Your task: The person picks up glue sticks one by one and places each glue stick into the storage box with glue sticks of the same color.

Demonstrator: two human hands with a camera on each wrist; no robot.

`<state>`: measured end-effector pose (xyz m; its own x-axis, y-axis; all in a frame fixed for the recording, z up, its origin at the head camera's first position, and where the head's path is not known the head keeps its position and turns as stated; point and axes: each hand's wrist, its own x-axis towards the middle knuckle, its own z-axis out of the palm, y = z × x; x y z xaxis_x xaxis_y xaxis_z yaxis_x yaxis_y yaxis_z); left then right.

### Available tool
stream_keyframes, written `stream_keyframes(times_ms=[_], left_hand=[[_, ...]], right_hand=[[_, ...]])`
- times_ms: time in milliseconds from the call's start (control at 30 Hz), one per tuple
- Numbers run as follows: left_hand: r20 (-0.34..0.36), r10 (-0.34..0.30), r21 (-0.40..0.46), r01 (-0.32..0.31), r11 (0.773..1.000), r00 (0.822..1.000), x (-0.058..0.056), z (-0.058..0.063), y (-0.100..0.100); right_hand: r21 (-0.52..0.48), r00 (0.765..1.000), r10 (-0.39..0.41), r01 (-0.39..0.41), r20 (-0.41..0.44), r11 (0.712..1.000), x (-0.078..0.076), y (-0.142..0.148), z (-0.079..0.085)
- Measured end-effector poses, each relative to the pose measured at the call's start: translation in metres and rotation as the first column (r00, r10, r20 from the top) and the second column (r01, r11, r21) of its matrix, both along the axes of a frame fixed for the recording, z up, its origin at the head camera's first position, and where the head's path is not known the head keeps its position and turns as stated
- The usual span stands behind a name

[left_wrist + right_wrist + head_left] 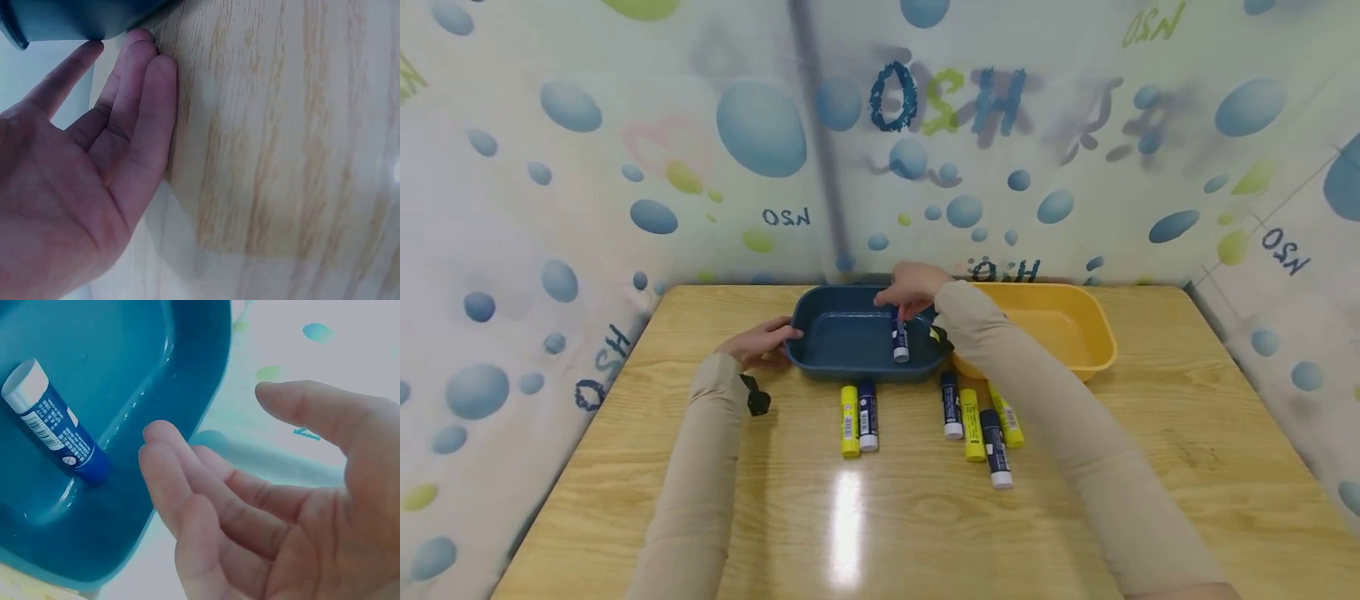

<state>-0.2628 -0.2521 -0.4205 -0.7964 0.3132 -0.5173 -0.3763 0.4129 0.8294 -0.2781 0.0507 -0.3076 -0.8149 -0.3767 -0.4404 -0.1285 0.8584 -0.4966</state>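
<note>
A navy glue stick with a white cap (59, 422) is inside the dark blue bin (816, 362). Over the bin's back part my right hand (913, 287) hovers, thumb and fingers spread apart; the right wrist view shows a gap between its fingertips and the glue stick. My left hand (760, 342) is at the bin's left end, fingers mostly straight, with a fingertip touching the bin's outside in the left wrist view. A yellow glue stick (849, 421) and a navy glue stick (867, 417) lie side by side in front of the bin.
A yellow bin (1075, 367) adjoins the blue one on the right, partly behind my right sleeve. Several more yellow and navy glue sticks (972, 425) lie before it on the wooden table (775, 517). A patterned curtain (685, 150) hangs along the back.
</note>
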Motion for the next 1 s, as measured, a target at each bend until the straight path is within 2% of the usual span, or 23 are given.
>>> stream_keyframes(times_ms=[233,433,667,833,1000], left_hand=[[-0.003,-0.027,0.007,0.027,1.000,1.000,-0.001,-0.004,0.002],[-0.011,-0.011,0.006,0.011,1.000,1.000,0.001,-0.004,-0.002],[-0.014,-0.001,0.008,0.001,1.000,1.000,0.003,0.000,-0.001],[-0.011,-0.004,0.012,0.004,1.000,1.000,0.002,-0.001,-0.001],[-0.009,-0.015,0.003,0.015,1.000,1.000,0.001,-0.004,-0.001]], right_hand=[[0.048,0.992,0.104,-0.101,-0.071,0.994,0.025,0.011,0.006],[0.050,0.985,0.150,-0.146,-0.087,0.988,0.051,0.019,0.008],[0.064,0.980,0.168,-0.162,-0.107,0.985,0.071,0.034,0.009],[0.113,0.973,0.192,-0.178,-0.126,0.977,0.081,0.047,0.009],[0.170,0.970,0.186,-0.159,-0.155,0.973,0.091,0.062,0.006]])
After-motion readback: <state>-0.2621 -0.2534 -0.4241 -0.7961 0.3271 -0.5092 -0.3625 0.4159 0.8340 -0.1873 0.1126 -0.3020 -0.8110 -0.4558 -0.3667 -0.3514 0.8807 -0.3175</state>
